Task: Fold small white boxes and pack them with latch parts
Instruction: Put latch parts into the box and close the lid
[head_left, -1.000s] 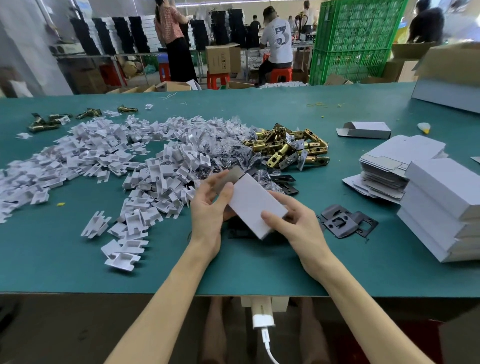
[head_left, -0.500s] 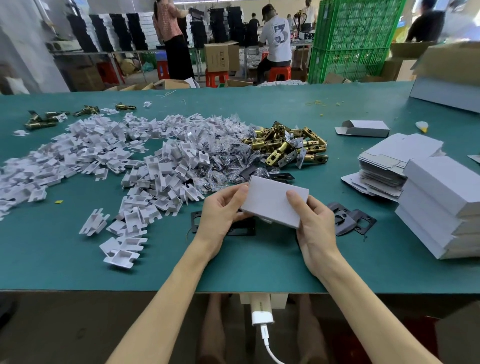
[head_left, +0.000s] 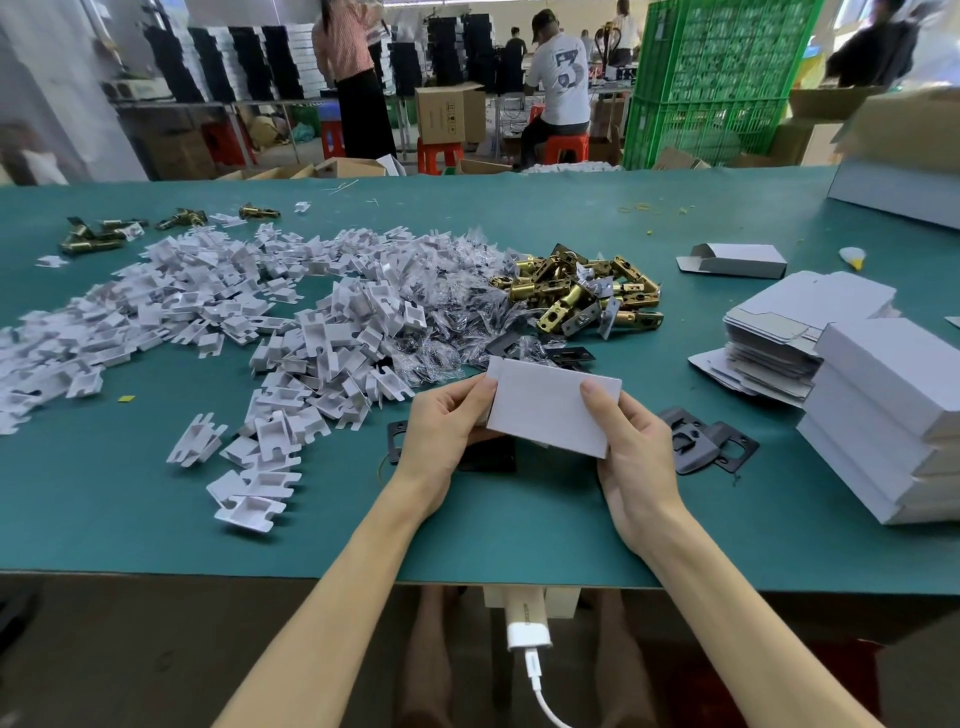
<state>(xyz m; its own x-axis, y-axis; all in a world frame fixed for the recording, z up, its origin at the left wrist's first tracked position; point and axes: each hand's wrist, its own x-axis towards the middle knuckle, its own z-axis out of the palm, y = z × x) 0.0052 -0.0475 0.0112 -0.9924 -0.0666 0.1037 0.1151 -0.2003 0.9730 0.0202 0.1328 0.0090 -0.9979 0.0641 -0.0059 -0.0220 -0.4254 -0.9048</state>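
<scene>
I hold a small white box (head_left: 545, 405) above the green table (head_left: 519, 530), near its front edge. My left hand (head_left: 441, 436) grips the box's left end, thumb on top. My right hand (head_left: 634, 452) grips the right end, thumb laid across the top face. Black strike plates (head_left: 706, 441) lie just right of my right hand, and another black plate (head_left: 488, 454) sits under the box. A pile of brass latch parts (head_left: 582, 296) lies behind the box. White plastic inserts (head_left: 291, 332) spread across the left half of the table.
Folded white boxes (head_left: 893, 415) are stacked at the right edge, with flat box blanks (head_left: 779, 332) behind them. One folded box (head_left: 737, 260) lies farther back. Small clear bags (head_left: 457, 312) sit between inserts and latches. Several people work beyond the table by green crates (head_left: 717, 78).
The box has turned from a steep tilt to nearly level and moved slightly right and away. My right thumb now lies on its top face.
</scene>
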